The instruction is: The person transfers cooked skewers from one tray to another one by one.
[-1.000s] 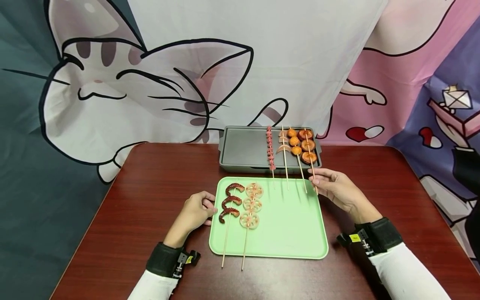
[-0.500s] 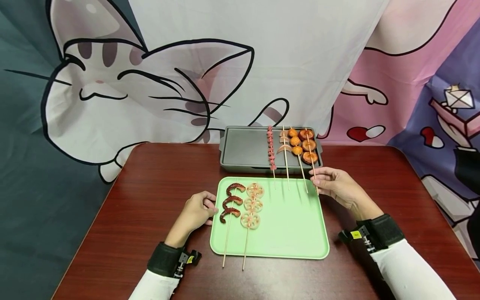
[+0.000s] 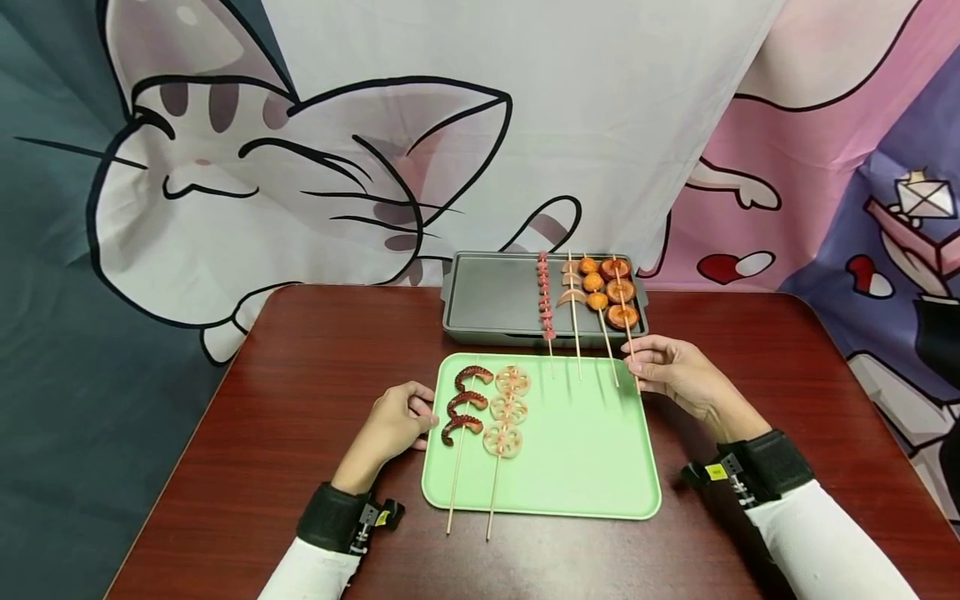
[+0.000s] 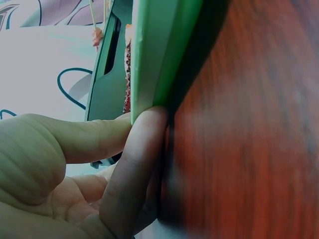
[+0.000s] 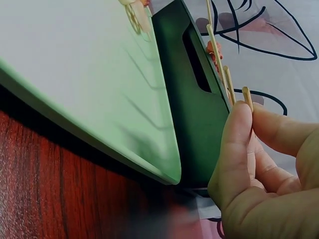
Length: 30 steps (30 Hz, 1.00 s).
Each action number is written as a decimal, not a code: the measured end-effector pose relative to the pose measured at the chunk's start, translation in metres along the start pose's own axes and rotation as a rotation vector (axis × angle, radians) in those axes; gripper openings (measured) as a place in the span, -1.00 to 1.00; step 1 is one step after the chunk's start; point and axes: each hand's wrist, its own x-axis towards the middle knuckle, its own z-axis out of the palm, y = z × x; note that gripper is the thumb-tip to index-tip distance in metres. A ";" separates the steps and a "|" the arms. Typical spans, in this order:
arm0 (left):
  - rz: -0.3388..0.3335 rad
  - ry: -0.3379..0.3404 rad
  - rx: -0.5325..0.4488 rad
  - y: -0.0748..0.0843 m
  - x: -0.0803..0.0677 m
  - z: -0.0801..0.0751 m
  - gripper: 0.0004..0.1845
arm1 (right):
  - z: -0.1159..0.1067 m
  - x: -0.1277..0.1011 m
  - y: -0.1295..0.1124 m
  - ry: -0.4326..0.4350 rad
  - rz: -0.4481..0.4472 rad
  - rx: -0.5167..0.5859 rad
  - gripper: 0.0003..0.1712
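Observation:
My left hand [image 3: 396, 422] grips the left edge of the light green tray [image 3: 585, 467], thumb on the rim and fingers under it in the left wrist view. On the tray's left lie a skewer of dark red octopus tentacles [image 3: 467, 401] and a skewer of lotus root slices [image 3: 509, 408], their sticks reaching past the front edge. At the grill's right end, my right hand [image 3: 678, 375] pinches the stick of a mushroom skewer [image 3: 620, 291] between thumb and finger. The mushrooms rest on the grey grill pan [image 3: 491, 292]; the stick's end shows in the right wrist view.
Beside the mushrooms on the pan lie a skewer of orange balls [image 3: 593, 282], a skewer of pale curved pieces [image 3: 572, 283] and a thin pink meat skewer [image 3: 544, 296]. Their sticks overhang the tray's back edge. A printed cloth [image 3: 600, 100] hangs behind the brown table [image 3: 247, 467].
The whole head view has shifted very slightly to the right. Both hands keep their holds, and the skewers and tray stay in the same arrangement.

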 end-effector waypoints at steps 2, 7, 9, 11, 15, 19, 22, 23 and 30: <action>-0.001 -0.003 0.001 0.000 0.000 0.000 -0.70 | 0.000 0.000 0.000 -0.002 -0.004 0.002 -0.75; -0.003 -0.007 0.001 0.000 0.000 -0.001 -0.70 | 0.001 -0.001 -0.001 -0.009 -0.018 0.003 -0.75; -0.004 -0.011 -0.001 0.000 0.000 -0.001 -0.70 | 0.001 -0.002 -0.001 -0.017 -0.025 -0.004 -0.75; -0.006 -0.014 -0.002 0.000 0.000 -0.001 -0.69 | 0.002 -0.003 -0.002 -0.023 -0.032 -0.009 -0.74; -0.006 -0.014 -0.001 0.001 0.000 0.000 -0.70 | 0.005 -0.007 -0.003 -0.038 -0.039 -0.010 -0.75; -0.004 -0.011 0.003 0.000 0.000 -0.001 -0.70 | 0.009 -0.011 -0.006 -0.041 -0.049 -0.026 -0.77; 0.002 -0.006 -0.001 0.000 0.001 -0.001 -0.70 | 0.014 -0.016 -0.009 -0.034 -0.053 -0.056 -0.77; 0.004 -0.005 -0.001 0.000 0.001 -0.001 -0.71 | 0.016 -0.017 -0.010 -0.033 -0.054 -0.065 -0.78; 0.002 -0.001 -0.004 0.001 0.001 0.000 -0.70 | 0.027 -0.029 -0.013 -0.055 -0.069 -0.108 -0.78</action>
